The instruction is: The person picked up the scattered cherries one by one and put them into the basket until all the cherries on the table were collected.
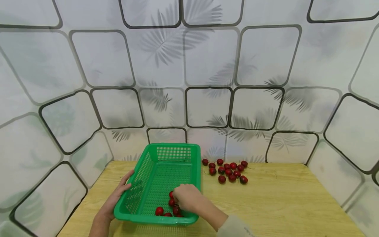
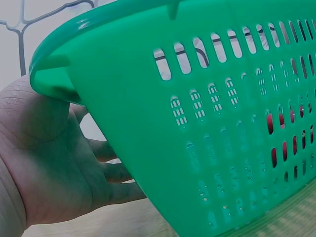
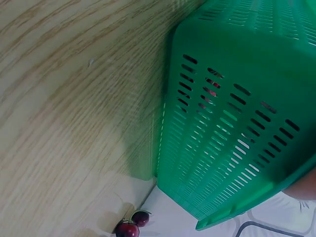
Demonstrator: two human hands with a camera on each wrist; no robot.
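Observation:
A green plastic basket (image 1: pixel 161 179) with slotted walls stands on the table. Several red cherries (image 1: pixel 159 211) lie in its near right part. My left hand (image 1: pixel 113 199) is at the basket's outer left side, its fingers (image 2: pixel 116 172) extended and touching the wall near the rim. Over the near right wall reaches my right hand (image 1: pixel 187 197), low among the cherries inside. Its fingers bend downward and their tips are hidden, so whether they pinch a cherry does not show. The right wrist view has mostly the outside of the basket (image 3: pixel 222 123).
More cherries (image 1: pixel 232 178) lie loose on the wooden table (image 1: pixel 284 197) to the right of the basket, some with stems. Behind the table hangs a pale patterned curtain or wall covering (image 1: pixel 207 105), which also runs along both sides.

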